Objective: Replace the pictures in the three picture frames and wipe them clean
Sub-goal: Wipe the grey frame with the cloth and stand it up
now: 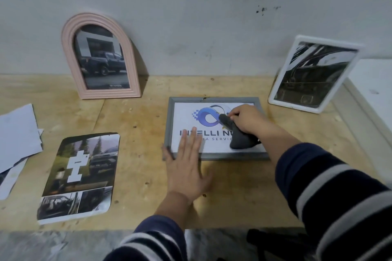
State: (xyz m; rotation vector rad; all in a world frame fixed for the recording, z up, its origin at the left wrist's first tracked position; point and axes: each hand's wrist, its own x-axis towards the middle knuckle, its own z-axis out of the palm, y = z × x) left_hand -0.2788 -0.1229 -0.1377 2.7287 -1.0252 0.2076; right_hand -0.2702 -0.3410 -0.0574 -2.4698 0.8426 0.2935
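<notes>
While the gray frame point(214, 128) lies flat on the wooden table point(137, 116), the left hand point(186, 165) presses its near edge with straight fingers. The right hand point(247, 118) grips a dark cloth point(237, 135) on the glass. 2 more frames, pink point(99, 57) and white point(314, 74), lean on the wall.

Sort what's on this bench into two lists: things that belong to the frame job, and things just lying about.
Job:
- grey rectangular frame lying flat, left hand pressing on it
- dark grey cloth, gripped by right hand
- pink arched frame leaning on the wall
- white rectangular frame, propped up
- loose printed car picture

Lying about:
- white paper sheets at the left edge
</notes>
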